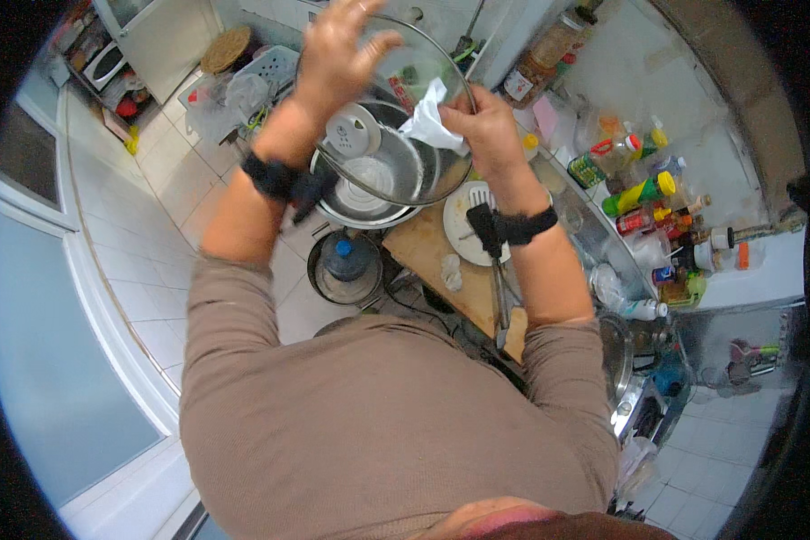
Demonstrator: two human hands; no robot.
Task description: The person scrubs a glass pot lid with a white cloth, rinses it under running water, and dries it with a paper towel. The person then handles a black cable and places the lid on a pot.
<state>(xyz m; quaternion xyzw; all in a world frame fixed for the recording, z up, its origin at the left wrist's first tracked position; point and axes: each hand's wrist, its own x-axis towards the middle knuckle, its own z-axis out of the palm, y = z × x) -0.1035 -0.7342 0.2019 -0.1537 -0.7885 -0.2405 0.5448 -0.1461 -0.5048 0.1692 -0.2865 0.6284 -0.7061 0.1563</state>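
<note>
My right hand (482,125) grips the metal-rimmed edge of a clear glass pot lid (445,179). A crumpled white tissue or cloth (439,125) is pinched at the same fingers, against the glass. My left hand (341,57), blurred, is over the lid's far left side with thumb and fingers apart; whether it touches the glass is unclear. Beneath the tilted lid is a shiny metal basin (395,162). A white rounded object with printed marks (352,131) shows by the basin's left side. Black straps circle both wrists.
A wooden board (412,236) bears a white plate (459,216), a slotted utensil (480,196) and crumpled tissue (451,272). On the floor, a pan (344,290) holds a blue-capped jug (343,260). Bottles (638,196) crowd the right counter. A perforated basket (270,67) stands ahead left.
</note>
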